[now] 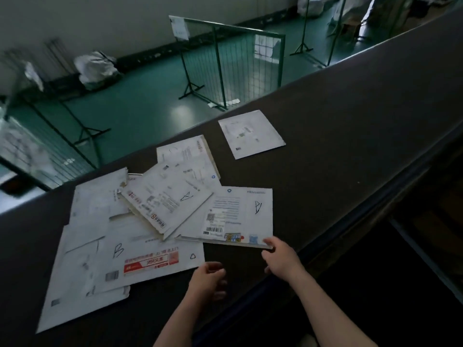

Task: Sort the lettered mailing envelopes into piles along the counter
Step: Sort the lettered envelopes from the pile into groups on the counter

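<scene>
Desk (pixel 350 126): dark, long, runs diagonally from lower left to upper right; all envelopes are carried on it.
Floor (pixel 140 96): green, glossy, seen beyond the desk's far edge.
Wire partitions (pixel 225 58): green-framed mesh panels stood on the floor; a paper sheet is fixed to one top corner.
Sacks (pixel 96 68): pale, bulky, set by the far wall; blurred.
Envelope heap (pixel 120 221): overlapping white mailers, spread over the desk's left part.
Envelope marked B (pixel 150 256): large, white, red banner on its face; laid near the front of the heap, partly over other mailers, its right corner near the left hand.
Envelope marked A (pixel 170 199): tilted, on top at the heap's middle, black A handwritten on it.
Barcode envelope (pixel 238 216): white, handwritten letter near its right edge (looks like A, not certain), barcode and coloured stickers along the near edge; at the heap's right side, near edge lifted slightly off the desk.
Lone envelope (pixel 250 134): set well apart from the heap, farther along the desk; no letter can be read.
Right hand (pixel 283 259): grip closed in a pinch on the near right corner of the barcode envelope.
Left hand (pixel 208 279): held over the desk just beside the B envelope's corner; fingers loosely curled, nothing held.
</scene>
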